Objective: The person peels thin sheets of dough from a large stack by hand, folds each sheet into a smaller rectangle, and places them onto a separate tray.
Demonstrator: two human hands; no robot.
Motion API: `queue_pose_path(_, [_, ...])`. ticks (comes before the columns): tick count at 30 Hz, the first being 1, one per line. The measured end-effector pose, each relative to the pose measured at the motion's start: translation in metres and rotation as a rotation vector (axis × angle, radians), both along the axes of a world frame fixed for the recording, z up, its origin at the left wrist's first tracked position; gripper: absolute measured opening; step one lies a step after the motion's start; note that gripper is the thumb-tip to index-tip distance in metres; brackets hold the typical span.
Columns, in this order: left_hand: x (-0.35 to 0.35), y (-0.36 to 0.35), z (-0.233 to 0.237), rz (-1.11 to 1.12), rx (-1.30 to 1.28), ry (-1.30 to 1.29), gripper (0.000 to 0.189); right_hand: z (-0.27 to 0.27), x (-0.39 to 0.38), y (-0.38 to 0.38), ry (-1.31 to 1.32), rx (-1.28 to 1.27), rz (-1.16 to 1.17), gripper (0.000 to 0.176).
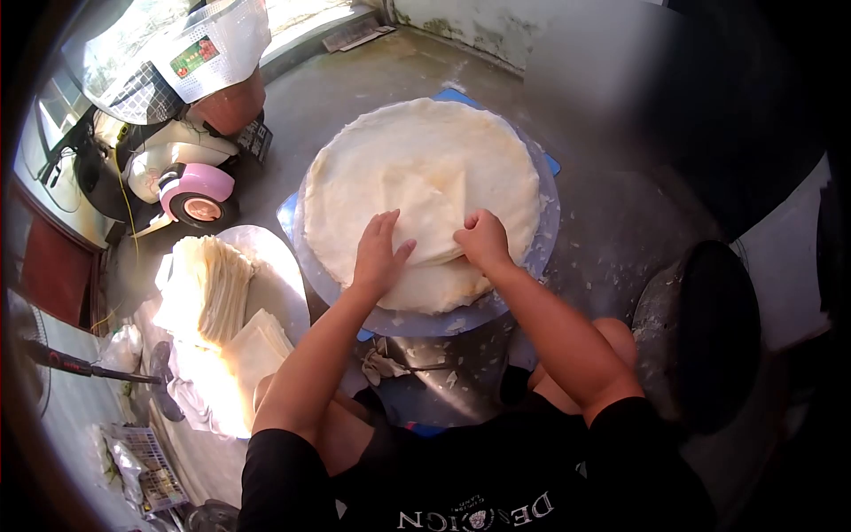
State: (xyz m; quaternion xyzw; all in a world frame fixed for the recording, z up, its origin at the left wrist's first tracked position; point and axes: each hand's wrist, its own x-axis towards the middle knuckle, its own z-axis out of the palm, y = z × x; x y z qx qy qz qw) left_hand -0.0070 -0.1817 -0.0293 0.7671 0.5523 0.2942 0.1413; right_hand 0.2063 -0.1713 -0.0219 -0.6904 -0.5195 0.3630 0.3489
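A thick round pile of pale, thin dough sheets (355,151) lies on a round grey board (550,204) in front of me. At its middle, a square-cut dough sheet (424,222) rests on top, with layered edges showing along its near side. My left hand (381,257) lies at the left side of the square, fingers stretched forward and thumb apart. At the right edge of the square, my right hand (484,241) is closed, its fingertips pinching the sheet's edge. The exact grip is partly hidden by the curled fingers.
To my left, a round tray (282,266) carries a tall stack of cut sheets (206,288) and a lower stack (257,348) in bright sun. Beyond stands a scooter with a pink wheel cover (199,184). A dark round object (720,337) stands at right.
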Motion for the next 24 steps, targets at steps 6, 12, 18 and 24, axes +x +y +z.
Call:
queue_pose_path(6, [-0.021, -0.010, 0.023, 0.093, -0.122, -0.209, 0.060, 0.004, -0.018, -0.007, 0.715, -0.158, -0.124, 0.037])
queue_pose_path(12, [-0.046, -0.043, 0.083, 0.167, -0.579, -0.795, 0.061, 0.107, -0.041, 0.014, 0.682, 0.190, 0.244, 0.047])
queue_pose_path(18, [-0.080, -0.096, 0.112, 0.209, -0.526, -1.117, 0.061, 0.232, -0.069, 0.030, 0.702, -0.083, 0.736, 0.042])
queue_pose_path(24, [-0.113, -0.146, 0.095, 0.212, -0.538, -1.665, 0.077, 0.299, -0.108, -0.024, 0.738, -0.135, 1.243, 0.047])
